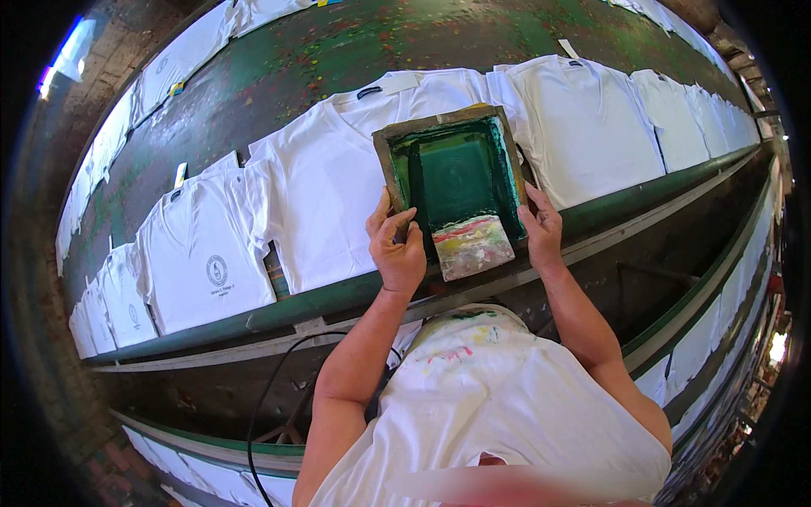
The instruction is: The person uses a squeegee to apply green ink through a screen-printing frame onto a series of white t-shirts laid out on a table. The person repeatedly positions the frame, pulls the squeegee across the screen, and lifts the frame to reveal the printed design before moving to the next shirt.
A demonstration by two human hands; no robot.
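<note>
Both my hands grip a wooden-framed printing screen point(456, 173) with dark green mesh, held tilted over a white T-shirt point(325, 182). On its left side my left hand point(397, 247) closes round the frame, fingers bent at the edge. My right hand point(542, 224) holds the opposite side, near the lower right corner. Inside the frame's near end rests a paint-smeared squeegee point(473, 248), its flat handle sticking out toward me. The screen covers part of the T-shirt below, and whether they touch I cannot tell.
White T-shirts lie in a row along the green table edge point(304, 306). One shirt point(203, 253) at left bears a dark round print; another point(583, 127) lies at right. More shirts line the far side. A black cable point(269, 389) hangs beside my left arm.
</note>
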